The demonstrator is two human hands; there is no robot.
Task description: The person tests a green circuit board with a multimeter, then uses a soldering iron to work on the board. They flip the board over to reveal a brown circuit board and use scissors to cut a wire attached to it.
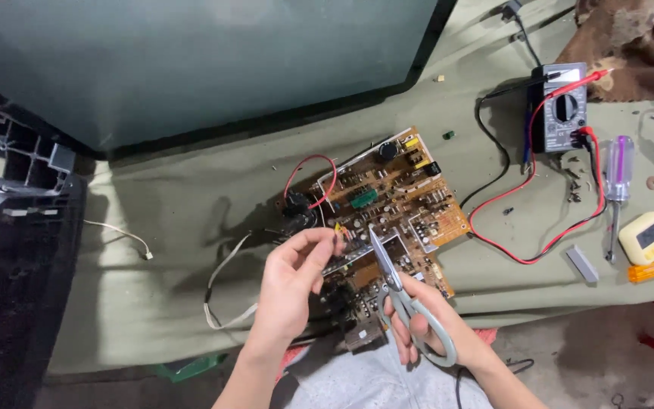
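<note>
Across the upper left of the frame stood a big dark screen [213, 68], tilted over the green cloth [160, 220] we worked on. At centre lay the brown circuit board [395, 204]. To the right sat a multimeter [562, 110] with red and black leads. Low centre, our right hand [425, 322] gripped grey-handled scissors [399, 284], blades nearly shut over the board. Our left hand [293, 284] pinched a small yellow part [337, 227] between thumb and fingertips.
</note>
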